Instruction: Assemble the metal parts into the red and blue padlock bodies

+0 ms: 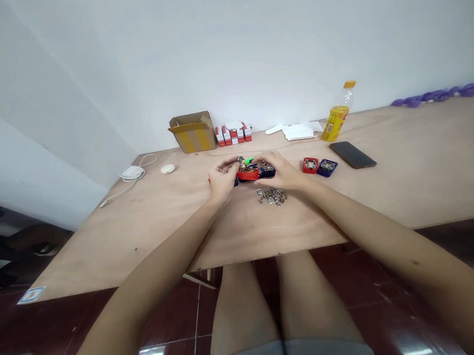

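Note:
My left hand (222,178) and my right hand (279,171) meet over a small red tray (248,174) and a dark blue tray (267,172) on the wooden table (150,221). Left fingers pinch a small metal part at the red tray's left end. Right fingers curl over the blue tray; a green-tipped item (248,160) sticks up between the hands. A heap of small metal parts (272,196) lies just in front of my right hand.
A second red tray (310,165) and blue tray (327,167) sit to the right, beside a black phone (353,154). Behind stand a yellow bottle (337,119), white papers (296,131), small red-white boxes (234,134), a cardboard box (192,131). A white charger (131,173) lies left.

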`<state>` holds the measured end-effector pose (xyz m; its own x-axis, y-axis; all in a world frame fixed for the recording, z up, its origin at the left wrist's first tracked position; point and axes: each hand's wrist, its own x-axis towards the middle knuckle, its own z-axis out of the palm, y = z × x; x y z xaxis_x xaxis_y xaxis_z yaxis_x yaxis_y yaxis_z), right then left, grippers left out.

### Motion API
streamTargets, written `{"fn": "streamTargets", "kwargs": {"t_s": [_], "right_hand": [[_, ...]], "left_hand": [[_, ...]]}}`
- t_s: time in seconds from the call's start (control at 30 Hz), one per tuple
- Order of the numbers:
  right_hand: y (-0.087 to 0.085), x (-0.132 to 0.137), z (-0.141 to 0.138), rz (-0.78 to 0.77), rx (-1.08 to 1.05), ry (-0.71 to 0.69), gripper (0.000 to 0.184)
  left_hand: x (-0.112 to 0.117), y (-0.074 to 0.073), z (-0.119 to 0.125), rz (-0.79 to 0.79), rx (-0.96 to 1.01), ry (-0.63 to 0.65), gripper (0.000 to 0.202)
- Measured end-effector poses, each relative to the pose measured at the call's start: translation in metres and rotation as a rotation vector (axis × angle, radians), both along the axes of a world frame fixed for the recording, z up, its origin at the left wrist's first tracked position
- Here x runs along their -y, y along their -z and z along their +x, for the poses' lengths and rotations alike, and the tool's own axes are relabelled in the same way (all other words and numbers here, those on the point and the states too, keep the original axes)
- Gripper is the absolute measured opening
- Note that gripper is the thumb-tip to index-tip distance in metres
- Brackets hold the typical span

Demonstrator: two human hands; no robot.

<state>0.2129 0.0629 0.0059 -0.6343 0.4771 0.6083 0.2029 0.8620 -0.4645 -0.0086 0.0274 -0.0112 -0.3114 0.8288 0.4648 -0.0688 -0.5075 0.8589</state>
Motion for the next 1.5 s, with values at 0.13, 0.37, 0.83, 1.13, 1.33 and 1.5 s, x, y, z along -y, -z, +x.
{"fn": "streamTargets", "kwargs": {"t_s": [0.13, 0.37, 0.83, 1.13, 1.33, 1.5], "right_hand": [[-0.002, 0.001, -0.002, 0.002, 0.017, 0.001, 0.044], [-0.003, 0.000, -0.004, 0.022, 0.046, -0.034, 0.026], [-0.005, 0.003, -0.004, 0.048, 0.035, 0.063, 0.013], [-0.003, 0.002, -0.005, 0.033, -0.023, 0.097, 0.016], [-0.005, 0.000, -0.001, 0.021, -0.045, 0.096, 0.033], [-0.007, 0.001, -0.001, 0.026, 0.000, 0.039, 0.016]], "left_hand": [[-0.002, 0.004, 0.002, -0.007, 0.044, 0.011, 0.024], [-0.007, 0.011, -0.001, -0.005, 0.022, 0.023, 0.028], [-0.006, 0.008, -0.006, 0.075, -0.312, 0.266, 0.068], [0.002, 0.004, -0.001, 0.128, -0.444, 0.200, 0.054], [0.009, -0.002, 0.001, 0.105, -0.490, 0.161, 0.032], [0.008, 0.001, 0.000, 0.160, -0.513, 0.165, 0.023]]}}
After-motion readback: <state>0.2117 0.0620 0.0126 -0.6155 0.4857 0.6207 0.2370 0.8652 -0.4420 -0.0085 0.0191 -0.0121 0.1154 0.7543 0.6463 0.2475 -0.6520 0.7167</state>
